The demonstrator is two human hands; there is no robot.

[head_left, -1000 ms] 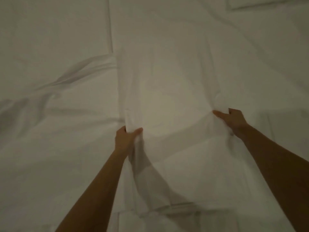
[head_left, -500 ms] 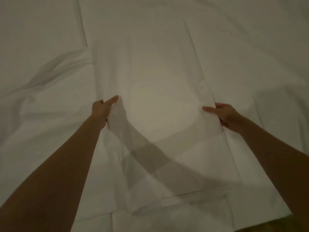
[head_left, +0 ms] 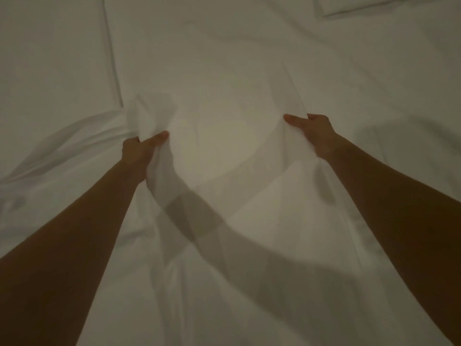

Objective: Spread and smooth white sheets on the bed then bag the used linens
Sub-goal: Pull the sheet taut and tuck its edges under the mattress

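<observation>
White sheet between both hands

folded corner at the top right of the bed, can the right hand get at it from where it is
Probably not without leaning in. The right hand is pinching the held sheet, and the folded corner lies well beyond it, up the bed. Only flat sheet lies between, but the arm already looks fairly extended.
</observation>
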